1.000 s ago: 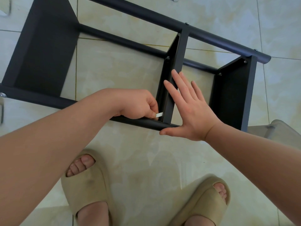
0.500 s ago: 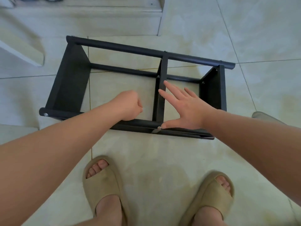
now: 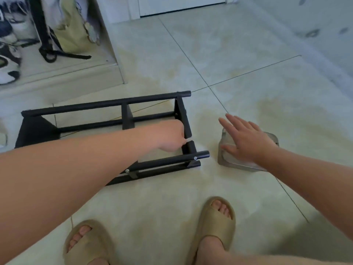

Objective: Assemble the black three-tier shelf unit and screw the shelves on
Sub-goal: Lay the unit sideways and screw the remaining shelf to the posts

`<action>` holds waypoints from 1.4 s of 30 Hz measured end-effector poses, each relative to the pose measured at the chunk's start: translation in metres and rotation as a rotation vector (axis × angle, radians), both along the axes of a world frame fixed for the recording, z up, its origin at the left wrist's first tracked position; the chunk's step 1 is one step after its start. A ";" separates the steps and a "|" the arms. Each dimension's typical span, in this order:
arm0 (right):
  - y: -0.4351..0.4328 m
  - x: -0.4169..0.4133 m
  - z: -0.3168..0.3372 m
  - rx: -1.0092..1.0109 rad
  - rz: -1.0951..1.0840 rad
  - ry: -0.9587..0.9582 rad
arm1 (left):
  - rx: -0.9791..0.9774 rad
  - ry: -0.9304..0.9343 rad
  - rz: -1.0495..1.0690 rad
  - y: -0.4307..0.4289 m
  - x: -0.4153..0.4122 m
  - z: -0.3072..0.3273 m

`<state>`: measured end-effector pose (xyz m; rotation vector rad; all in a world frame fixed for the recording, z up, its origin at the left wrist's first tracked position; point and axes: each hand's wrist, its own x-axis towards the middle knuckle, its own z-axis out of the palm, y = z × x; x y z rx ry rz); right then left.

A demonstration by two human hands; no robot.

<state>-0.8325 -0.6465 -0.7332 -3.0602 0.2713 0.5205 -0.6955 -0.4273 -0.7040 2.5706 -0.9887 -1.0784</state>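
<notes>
Head camera, looking down: the black metal three-tier shelf unit lies on its side on the pale glossy tiled floor, just ahead of a pair of tan slide sandals. The left hand is clenched round a small pale tool, whose tip pokes out against the end shelf, at its inner face. The right hand is released, with its fingers straight and spread, over a clear plastic container beside the frame. Whether it rests on the container or hovers above it I cannot tell.

The step looks to be tightening the end shelf's fixing. To do it well, seat the tool squarely before turning. Brace the frame with the free hand so it does not skid on the smooth tile, and bring each joint up snug, not hard. Two silver screw heads already show on the near rail.

At upper left a raised step carries shoes and a cloth bag. A white door closes the far end.
</notes>
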 end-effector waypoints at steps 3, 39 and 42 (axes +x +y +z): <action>-0.036 -0.021 -0.007 0.072 -0.161 0.008 | -0.011 0.001 -0.068 -0.051 -0.018 -0.006; 0.029 0.055 -0.055 0.348 -0.172 0.020 | 0.134 -0.412 -0.002 0.030 0.038 -0.068; 0.050 0.068 -0.061 0.351 -0.166 0.090 | 0.182 -0.357 0.265 0.068 0.046 -0.078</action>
